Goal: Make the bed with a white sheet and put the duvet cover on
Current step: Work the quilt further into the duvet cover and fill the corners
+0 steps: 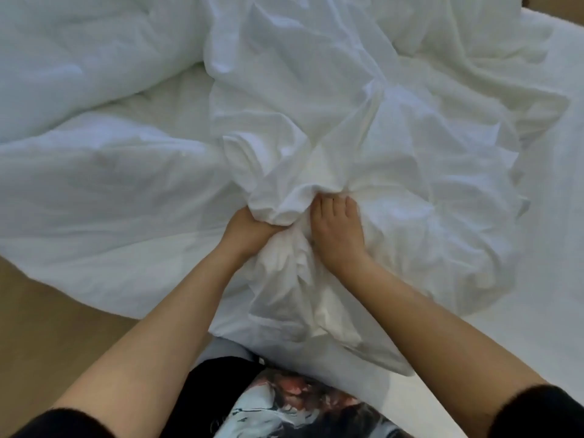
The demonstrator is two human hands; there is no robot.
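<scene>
Reaching in over the near edge into the crumpled duvet cover (363,121), heaped mid-mattress on the white sheet (556,248). Burying the left hand (246,229) under a fold, so no telling how those fingers sit. Pressing down with the right hand (338,235), fingers (331,207) fairly straight, tips tucked beneath the same fold. Just left, touching it, the puffy duvet (94,191).

Black short sleeves (537,412), printed patterned shirt (300,403) front
</scene>
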